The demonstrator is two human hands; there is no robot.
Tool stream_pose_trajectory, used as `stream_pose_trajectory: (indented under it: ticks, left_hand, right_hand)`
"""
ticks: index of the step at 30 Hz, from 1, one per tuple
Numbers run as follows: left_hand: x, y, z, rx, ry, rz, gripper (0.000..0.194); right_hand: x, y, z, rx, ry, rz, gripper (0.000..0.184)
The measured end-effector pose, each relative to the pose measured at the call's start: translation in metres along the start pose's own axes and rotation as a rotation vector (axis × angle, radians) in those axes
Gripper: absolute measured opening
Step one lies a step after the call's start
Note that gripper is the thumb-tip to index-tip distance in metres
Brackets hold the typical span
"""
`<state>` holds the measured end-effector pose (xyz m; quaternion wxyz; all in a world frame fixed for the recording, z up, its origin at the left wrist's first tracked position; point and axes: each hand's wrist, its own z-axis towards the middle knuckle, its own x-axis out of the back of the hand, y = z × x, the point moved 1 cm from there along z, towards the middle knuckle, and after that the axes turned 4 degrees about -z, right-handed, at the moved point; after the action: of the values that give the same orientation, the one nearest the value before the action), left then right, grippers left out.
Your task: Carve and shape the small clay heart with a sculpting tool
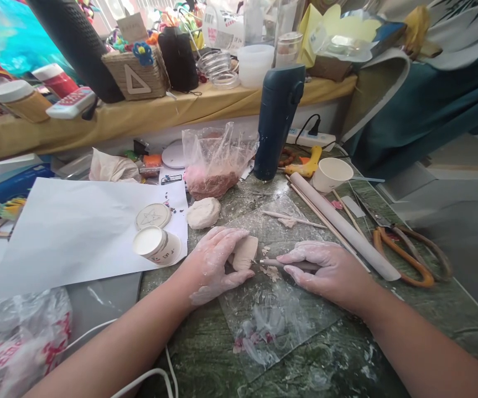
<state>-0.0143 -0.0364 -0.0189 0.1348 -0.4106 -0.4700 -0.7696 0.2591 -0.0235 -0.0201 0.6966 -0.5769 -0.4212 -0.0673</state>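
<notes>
My left hand (220, 265), dusted white, is closed around a pale piece of clay (245, 253) with a flat top. Between the thumb and fingers of my right hand (326, 271) is a thin clay carving tool (270, 262). Its metal tip points left, at the right side of the clay piece; I cannot tell whether they touch. Small clay scraps (271, 272) lie under the tool on a clear plastic sheet (280, 331). Just beyond my left hand sits a rounded lump of pale clay (203, 213).
A blue bottle (278, 121) stands behind a bagged reddish lump (214, 179). To the right are a rolling rod (342, 226), scissors (405, 249), a paper cup (332, 174) and a yellow glue gun (307, 163). Another cup (156, 246) and a star-marked disc (153, 216) rest on white paper (77, 232).
</notes>
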Motion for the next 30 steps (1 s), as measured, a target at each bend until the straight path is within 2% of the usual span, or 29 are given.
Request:
stream_pose_trajectory:
  ticks: [7, 13, 19, 30]
  left_hand:
    - [-0.0013, -0.0022, -0.0014, 0.003, -0.01, 0.022, 0.071]
    - [0.0001, 0.0008, -0.0008, 0.021, -0.018, 0.028, 0.072]
    - [-0.0012, 0.0003, -0.0012, 0.062, -0.028, 0.031, 0.071]
    - [-0.0026, -0.0009, -0.0008, 0.028, -0.012, 0.042, 0.072]
  right_hand:
    - [0.0013, -0.0013, -0.0004, -0.006, 0.027, -0.025, 0.022]
    - [-0.0006, -0.0029, -0.0012, 0.005, -0.015, 0.009, 0.024]
    - [0.0, -0.0034, -0.0016, -0.029, 0.065, -0.015, 0.022]
    - [-0.0039, -0.0017, -0.0032, 0.049, 0.007, -0.04, 0.023]
